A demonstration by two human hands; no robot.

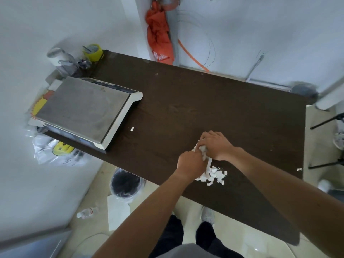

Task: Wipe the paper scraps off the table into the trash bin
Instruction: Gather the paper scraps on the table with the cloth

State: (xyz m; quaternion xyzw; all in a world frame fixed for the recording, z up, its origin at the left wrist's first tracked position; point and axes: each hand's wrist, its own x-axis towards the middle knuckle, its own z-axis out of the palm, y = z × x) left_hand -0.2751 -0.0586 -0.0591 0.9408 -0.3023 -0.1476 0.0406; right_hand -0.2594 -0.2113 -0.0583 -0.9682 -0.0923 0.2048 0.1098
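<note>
White paper scraps (214, 173) lie in a heap on the dark brown table (195, 101), near its front edge. My left hand (189, 163) and my right hand (216, 145) press together over the heap's far end, with a bunch of scraps squeezed between them. A lone scrap (132, 129) sits to the left, beside the scale. Another single scrap (299, 169) lies at the table's right edge. The black trash bin (126, 184), lined with a clear bag, stands on the floor below the table's front edge, left of my hands.
A large metal-topped scale (87, 110) fills the table's left end, with jars and a yellow tape roll (93, 51) behind it. Plastic bags (55, 151) hang off the left. A plastic bottle (86, 213) lies on the floor. Tripod legs (327, 123) stand at right.
</note>
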